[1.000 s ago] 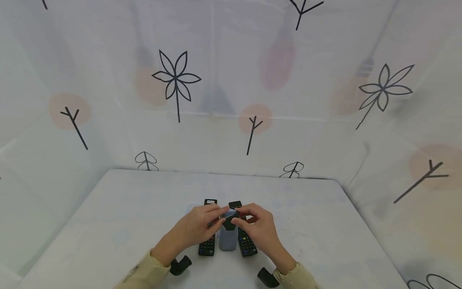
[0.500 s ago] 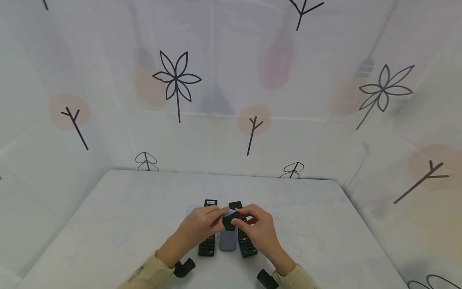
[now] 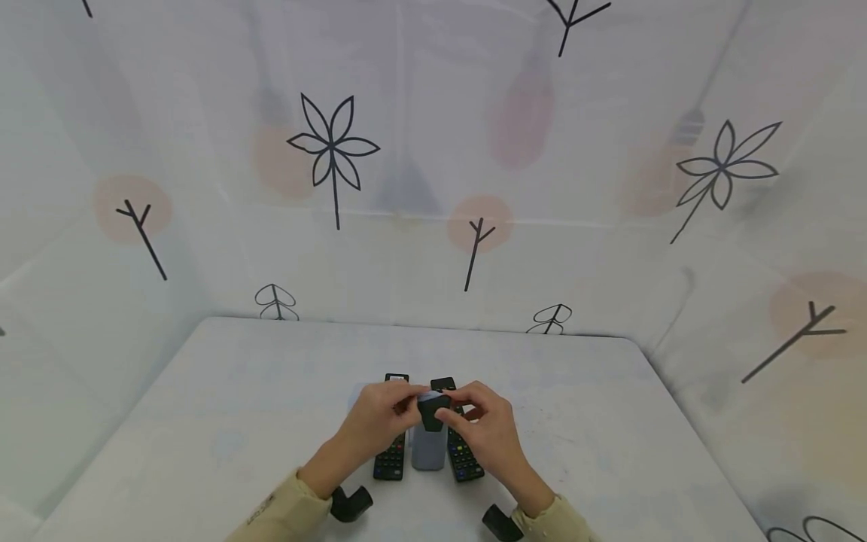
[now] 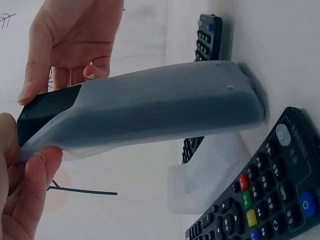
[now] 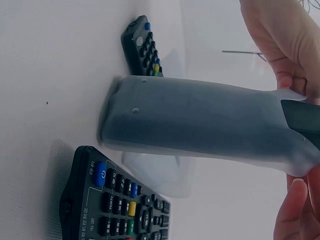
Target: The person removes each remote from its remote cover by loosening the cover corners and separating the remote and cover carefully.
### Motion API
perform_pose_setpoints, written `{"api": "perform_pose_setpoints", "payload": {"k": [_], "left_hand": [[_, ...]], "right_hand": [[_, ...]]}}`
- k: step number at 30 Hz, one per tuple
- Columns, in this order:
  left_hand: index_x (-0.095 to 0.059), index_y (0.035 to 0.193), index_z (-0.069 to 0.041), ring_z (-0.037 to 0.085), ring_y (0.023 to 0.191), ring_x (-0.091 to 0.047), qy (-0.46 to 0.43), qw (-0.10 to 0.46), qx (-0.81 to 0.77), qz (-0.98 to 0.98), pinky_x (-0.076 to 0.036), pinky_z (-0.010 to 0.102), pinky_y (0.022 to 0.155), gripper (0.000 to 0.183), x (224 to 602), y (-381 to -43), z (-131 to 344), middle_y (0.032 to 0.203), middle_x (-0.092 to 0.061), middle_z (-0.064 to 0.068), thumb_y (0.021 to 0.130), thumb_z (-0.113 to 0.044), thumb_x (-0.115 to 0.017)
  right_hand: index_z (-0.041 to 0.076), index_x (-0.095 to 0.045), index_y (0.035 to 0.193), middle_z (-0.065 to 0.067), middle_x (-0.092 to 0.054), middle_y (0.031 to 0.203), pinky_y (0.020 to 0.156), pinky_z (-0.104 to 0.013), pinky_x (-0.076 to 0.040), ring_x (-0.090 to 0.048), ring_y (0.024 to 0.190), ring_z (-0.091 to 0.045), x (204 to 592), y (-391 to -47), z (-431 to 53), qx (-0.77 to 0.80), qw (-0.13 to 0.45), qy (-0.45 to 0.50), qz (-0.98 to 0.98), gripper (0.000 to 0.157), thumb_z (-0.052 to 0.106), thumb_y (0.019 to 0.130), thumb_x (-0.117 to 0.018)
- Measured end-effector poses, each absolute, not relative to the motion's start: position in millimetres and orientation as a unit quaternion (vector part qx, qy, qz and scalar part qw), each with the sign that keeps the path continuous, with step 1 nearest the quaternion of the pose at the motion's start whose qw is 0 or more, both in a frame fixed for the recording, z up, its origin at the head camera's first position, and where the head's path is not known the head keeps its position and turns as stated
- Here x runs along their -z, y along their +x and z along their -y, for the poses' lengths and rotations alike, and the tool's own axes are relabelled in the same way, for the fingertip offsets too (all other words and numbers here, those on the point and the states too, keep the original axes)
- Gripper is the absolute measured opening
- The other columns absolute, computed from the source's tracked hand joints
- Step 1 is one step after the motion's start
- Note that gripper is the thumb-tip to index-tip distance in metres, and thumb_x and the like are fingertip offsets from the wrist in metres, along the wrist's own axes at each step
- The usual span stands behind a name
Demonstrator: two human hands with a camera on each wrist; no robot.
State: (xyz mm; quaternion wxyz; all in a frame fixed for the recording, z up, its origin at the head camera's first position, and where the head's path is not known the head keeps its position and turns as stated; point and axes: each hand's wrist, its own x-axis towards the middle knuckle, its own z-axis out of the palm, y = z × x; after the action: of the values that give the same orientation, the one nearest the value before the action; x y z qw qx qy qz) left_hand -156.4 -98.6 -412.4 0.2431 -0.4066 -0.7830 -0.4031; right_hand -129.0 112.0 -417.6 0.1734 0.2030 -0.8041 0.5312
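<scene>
A black remote control (image 3: 432, 415) stands tilted in a translucent bluish sleeve (image 4: 165, 102), its lower end on the table. Its dark end shows bare at the top, between both hands. My left hand (image 3: 369, 421) pinches the sleeve's edge at that end, on the left side. From the right, my right hand (image 3: 489, 427) grips the same end with thumb and fingers. Loose sleeve material bulges beside the fingertips in the right wrist view. One more black remote (image 3: 389, 461) lies left of the sleeve, and another remote (image 3: 465, 455) lies to its right, both buttons up.
Behind the upright sleeve, a clear, thin plastic piece (image 4: 200, 187) sits on the white table (image 3: 271, 376). Black cylindrical fittings (image 3: 351, 504) are near both wrists. A patterned white cloth (image 3: 406, 150) rises behind the table.
My left hand has shifted slightly right, its thumb drawing in towards its fingers at the sleeve's edge. The right hand and the two lying remotes have hardly moved.
</scene>
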Motion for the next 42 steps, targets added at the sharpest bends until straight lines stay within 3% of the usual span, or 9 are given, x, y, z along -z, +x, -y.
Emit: {"api": "perform_pose_setpoints", "payload": {"k": [7, 15, 22, 28, 34, 42], "left_hand": [[-0.074, 0.101, -0.002, 0.003, 0.064, -0.056, -0.338, 0.165, 0.489, 0.787, -0.052, 0.021, 0.056, 0.022, 411, -155, 98, 0.084, -0.070, 0.002, 0.085, 0.009, -0.063], [-0.076, 0.104, -0.007, 0.006, 0.061, -0.057, -0.258, 0.086, 0.527, 0.805, -0.052, 0.026, 0.054, 0.024, 410, -154, 98, 0.079, -0.067, -0.006, 0.088, 0.006, -0.063], [-0.072, 0.111, -0.010, 0.008, 0.061, -0.059, -0.242, 0.056, 0.529, 0.811, -0.052, 0.027, 0.055, 0.024, 411, -154, 98, 0.077, -0.062, -0.008, 0.093, 0.002, -0.062], [-0.068, 0.120, -0.010, 0.014, 0.065, -0.061, -0.240, 0.037, 0.543, 0.804, -0.051, 0.027, 0.058, 0.022, 414, -153, 102, 0.083, -0.063, -0.006, 0.098, -0.008, -0.063], [-0.062, 0.108, -0.010, 0.028, 0.074, -0.067, -0.207, 0.005, 0.583, 0.786, -0.054, 0.027, 0.063, 0.014, 414, -151, 105, 0.085, -0.065, 0.000, 0.097, -0.018, -0.067], [-0.063, 0.111, -0.011, 0.017, 0.084, -0.067, -0.222, -0.006, 0.568, 0.792, -0.055, 0.027, 0.068, 0.017, 419, -147, 113, 0.094, -0.068, -0.003, 0.096, -0.017, -0.069]], "right_hand": [[0.020, -0.074, 0.105, 0.010, -0.065, 0.091, 0.066, -0.028, -0.055, -0.065, 0.084, -0.011, 416, -128, -112, -0.536, 0.164, 0.192, 0.806, 0.026, 0.018, 0.081, -0.084], [0.011, -0.074, 0.106, 0.007, -0.065, 0.092, 0.067, -0.028, -0.055, -0.065, 0.086, -0.013, 415, -127, -111, -0.546, 0.162, 0.189, 0.800, 0.027, 0.015, 0.081, -0.083], [0.018, -0.073, 0.106, 0.004, -0.064, 0.096, 0.069, -0.028, -0.055, -0.065, 0.090, -0.015, 413, -126, -112, -0.569, 0.123, 0.173, 0.794, 0.024, 0.016, 0.083, -0.081], [0.013, -0.072, 0.111, -0.004, -0.063, 0.107, 0.076, -0.030, -0.057, -0.065, 0.098, -0.019, 414, -125, -119, -0.608, 0.073, 0.171, 0.772, 0.021, 0.009, 0.090, -0.073], [0.014, -0.073, 0.110, -0.003, -0.064, 0.112, 0.085, -0.028, -0.055, -0.065, 0.101, -0.019, 414, -124, -120, -0.617, 0.060, 0.156, 0.769, 0.024, 0.004, 0.088, -0.074], [0.016, -0.075, 0.105, 0.000, -0.066, 0.107, 0.081, -0.028, -0.056, -0.064, 0.094, -0.018, 415, -121, -118, -0.603, 0.078, 0.134, 0.782, 0.027, 0.000, 0.084, -0.076]]}}
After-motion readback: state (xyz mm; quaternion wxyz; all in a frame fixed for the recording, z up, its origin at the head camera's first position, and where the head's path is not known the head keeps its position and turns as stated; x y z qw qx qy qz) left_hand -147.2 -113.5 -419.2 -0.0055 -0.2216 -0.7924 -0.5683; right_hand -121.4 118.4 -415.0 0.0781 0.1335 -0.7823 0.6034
